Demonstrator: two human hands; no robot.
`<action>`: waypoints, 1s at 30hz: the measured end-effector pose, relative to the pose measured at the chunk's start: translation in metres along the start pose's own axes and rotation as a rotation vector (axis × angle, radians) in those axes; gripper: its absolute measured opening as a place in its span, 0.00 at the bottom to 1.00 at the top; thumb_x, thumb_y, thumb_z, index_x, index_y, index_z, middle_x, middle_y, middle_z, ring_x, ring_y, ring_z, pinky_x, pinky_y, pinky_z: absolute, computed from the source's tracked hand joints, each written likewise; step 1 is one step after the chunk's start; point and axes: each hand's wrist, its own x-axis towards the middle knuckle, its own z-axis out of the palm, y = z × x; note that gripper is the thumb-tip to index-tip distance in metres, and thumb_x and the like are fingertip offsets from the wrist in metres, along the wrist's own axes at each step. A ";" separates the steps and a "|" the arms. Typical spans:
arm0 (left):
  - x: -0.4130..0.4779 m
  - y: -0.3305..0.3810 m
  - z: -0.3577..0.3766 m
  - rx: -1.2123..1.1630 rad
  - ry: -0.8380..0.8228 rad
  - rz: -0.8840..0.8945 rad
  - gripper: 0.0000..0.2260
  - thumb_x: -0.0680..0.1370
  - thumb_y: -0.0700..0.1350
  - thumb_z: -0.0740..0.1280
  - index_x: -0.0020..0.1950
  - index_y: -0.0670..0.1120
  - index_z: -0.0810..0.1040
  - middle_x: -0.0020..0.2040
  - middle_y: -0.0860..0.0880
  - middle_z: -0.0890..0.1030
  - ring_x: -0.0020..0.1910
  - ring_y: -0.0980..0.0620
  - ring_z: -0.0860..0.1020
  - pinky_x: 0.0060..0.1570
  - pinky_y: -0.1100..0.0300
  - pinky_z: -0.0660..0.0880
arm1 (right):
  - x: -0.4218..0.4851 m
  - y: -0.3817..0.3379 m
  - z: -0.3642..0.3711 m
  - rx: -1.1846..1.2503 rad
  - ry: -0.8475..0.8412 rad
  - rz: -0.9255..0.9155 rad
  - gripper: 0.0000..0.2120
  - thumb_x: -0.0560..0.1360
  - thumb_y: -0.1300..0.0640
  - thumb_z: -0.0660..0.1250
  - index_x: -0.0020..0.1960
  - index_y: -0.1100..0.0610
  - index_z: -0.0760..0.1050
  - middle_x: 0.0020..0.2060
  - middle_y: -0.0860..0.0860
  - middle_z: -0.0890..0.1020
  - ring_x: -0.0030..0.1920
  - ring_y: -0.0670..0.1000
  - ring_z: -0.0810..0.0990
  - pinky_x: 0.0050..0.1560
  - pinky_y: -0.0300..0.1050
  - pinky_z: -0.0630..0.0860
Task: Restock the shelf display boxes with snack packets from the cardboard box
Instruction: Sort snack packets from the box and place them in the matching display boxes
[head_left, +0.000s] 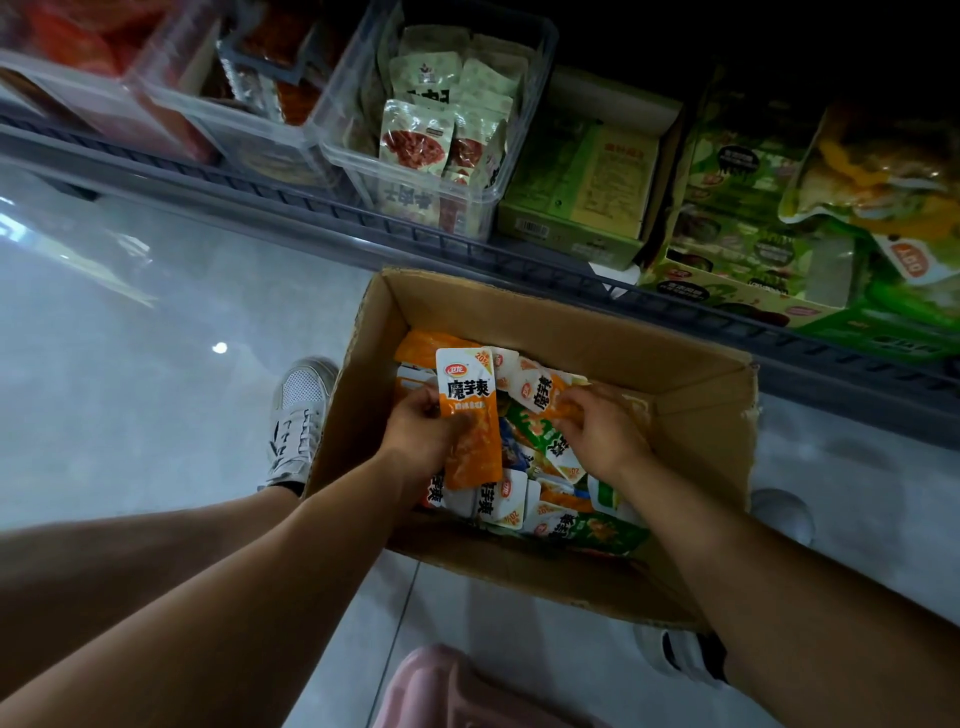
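Your forearms (260, 587) reach down into the cardboard box (571, 306). Inside it, your left hand (421, 431) pinches an orange packet (470, 415) at mid-length; your right hand (597, 431) curls round a second packet (543, 392) on the loose heap. Packets look light, soft, slick: grip the sealed ends. Clear the box's far wall and the shelf rail (415, 244) beyond to reach the clear bin (340, 104).
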 end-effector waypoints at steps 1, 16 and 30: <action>0.000 0.000 0.000 0.002 0.001 -0.002 0.07 0.79 0.39 0.72 0.54 0.50 0.80 0.59 0.47 0.84 0.59 0.44 0.82 0.63 0.37 0.77 | -0.001 0.001 0.000 -0.041 0.029 0.020 0.12 0.78 0.48 0.69 0.60 0.46 0.77 0.62 0.49 0.75 0.65 0.55 0.71 0.65 0.53 0.71; -0.003 -0.002 -0.001 0.057 0.019 -0.067 0.14 0.81 0.40 0.69 0.66 0.49 0.76 0.63 0.44 0.81 0.63 0.41 0.80 0.66 0.37 0.75 | -0.021 -0.023 -0.004 0.725 0.073 0.219 0.04 0.82 0.57 0.64 0.53 0.53 0.78 0.47 0.48 0.82 0.45 0.48 0.81 0.42 0.43 0.76; -0.010 -0.004 -0.017 -0.010 0.022 -0.058 0.11 0.79 0.42 0.73 0.56 0.54 0.76 0.59 0.48 0.83 0.61 0.43 0.81 0.66 0.37 0.75 | 0.005 -0.066 0.006 0.926 0.018 0.338 0.10 0.78 0.52 0.71 0.55 0.58 0.81 0.39 0.53 0.83 0.37 0.50 0.80 0.40 0.43 0.79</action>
